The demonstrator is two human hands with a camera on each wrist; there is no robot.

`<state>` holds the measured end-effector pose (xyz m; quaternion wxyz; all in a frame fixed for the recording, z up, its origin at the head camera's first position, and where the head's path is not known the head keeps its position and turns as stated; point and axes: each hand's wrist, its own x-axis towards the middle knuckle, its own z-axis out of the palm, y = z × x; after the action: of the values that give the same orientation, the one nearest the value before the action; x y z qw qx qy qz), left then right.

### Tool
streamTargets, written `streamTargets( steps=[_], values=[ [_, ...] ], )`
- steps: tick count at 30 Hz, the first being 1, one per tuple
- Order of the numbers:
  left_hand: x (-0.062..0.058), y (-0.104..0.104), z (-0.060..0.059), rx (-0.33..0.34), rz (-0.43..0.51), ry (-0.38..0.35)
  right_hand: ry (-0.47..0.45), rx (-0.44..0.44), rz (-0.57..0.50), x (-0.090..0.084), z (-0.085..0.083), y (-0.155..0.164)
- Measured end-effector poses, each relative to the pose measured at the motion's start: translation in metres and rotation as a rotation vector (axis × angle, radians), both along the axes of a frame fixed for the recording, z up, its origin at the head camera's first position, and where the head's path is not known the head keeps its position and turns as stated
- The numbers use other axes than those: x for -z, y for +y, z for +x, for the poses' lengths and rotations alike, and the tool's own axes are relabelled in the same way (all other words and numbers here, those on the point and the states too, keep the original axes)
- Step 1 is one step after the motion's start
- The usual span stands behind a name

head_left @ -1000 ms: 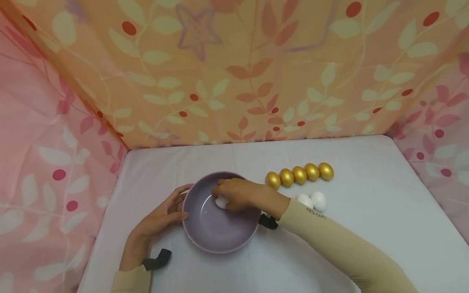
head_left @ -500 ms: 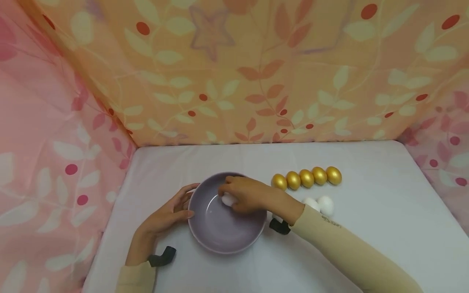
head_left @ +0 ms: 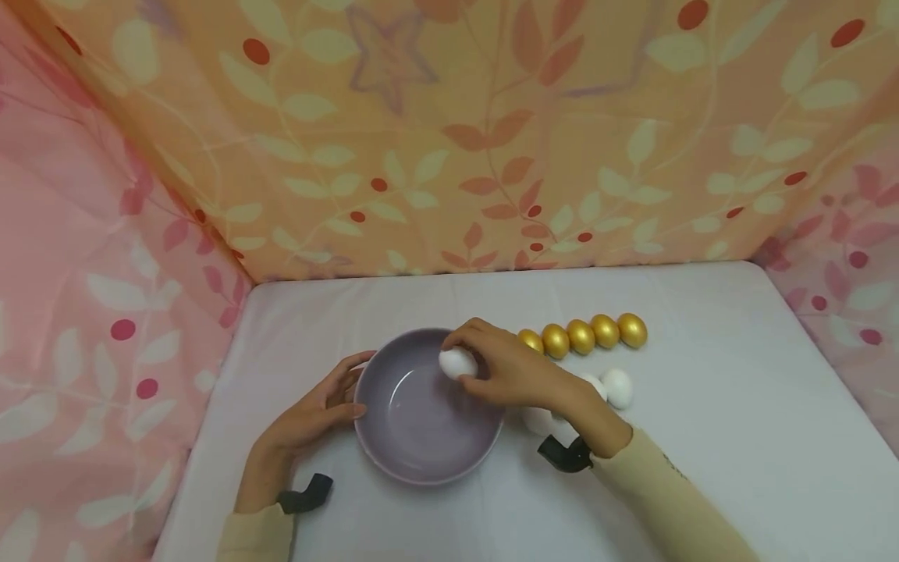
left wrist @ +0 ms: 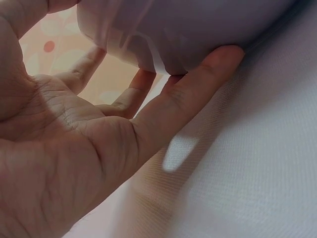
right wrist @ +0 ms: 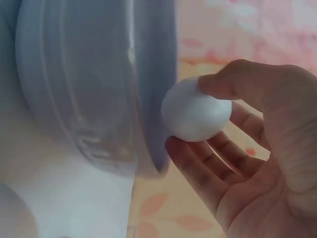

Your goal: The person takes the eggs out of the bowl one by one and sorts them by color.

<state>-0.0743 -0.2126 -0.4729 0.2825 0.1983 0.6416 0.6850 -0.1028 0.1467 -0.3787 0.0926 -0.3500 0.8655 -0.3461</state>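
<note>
White egg, matte and smooth, no marks or cracks visible; chalky finish rather than glossy. It is pinched in the right hand, thumb on top and fingertips underneath, and held over the right-hand part of the bowl, at about rim level. The right wrist view shows the grip well: egg sits at the fingertips, not in the palm, with the bowl's wall just beside it.

Handling judgement: a fingertip pinch on a rounded, smooth shell can slip, so a light, even pressure with the fingers cupped beneath seems wise, and the egg should clear the rim without knocking it.

Bowl: lilac, glazed, round, deep; inside appears bare from the head view. Left hand rests on the counter with fingers straight and relaxed against the bowl's left side, steadying it rather than gripping; the left wrist view shows fingertips touching the outer wall low down.

Outward: two more white eggs lie on the counter just behind the right wrist, another partly hidden below it. Five gold eggs sit touching in a row, farther back. Counter covered in pale cloth; floral fabric walls on three sides.
</note>
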Motion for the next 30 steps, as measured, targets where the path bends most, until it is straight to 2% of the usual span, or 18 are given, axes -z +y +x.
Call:
streamTargets(
  steps=[5, 10, 15, 23, 30],
  values=[
    [-0.002, -0.003, -0.001, -0.007, -0.026, 0.013, -0.078, 0.096, -0.155, 0.002, 0.005, 0.02],
    [-0.001, -0.003, 0.0, -0.022, -0.022, 0.006, -0.111, 0.162, -0.23, 0.006, 0.011, 0.037],
    [0.0, 0.0, 0.003, -0.029, -0.024, -0.022, -0.123, 0.244, -0.254, 0.015, 0.023, 0.057],
    [0.0, 0.0, -0.001, -0.009, -0.008, 0.008, -0.095, 0.309, -0.305, 0.023, 0.031, 0.085],
    [0.003, -0.002, -0.004, 0.024, 0.016, 0.016, -0.136, 0.413, -0.313, 0.028, 0.038, 0.108]
  ],
)
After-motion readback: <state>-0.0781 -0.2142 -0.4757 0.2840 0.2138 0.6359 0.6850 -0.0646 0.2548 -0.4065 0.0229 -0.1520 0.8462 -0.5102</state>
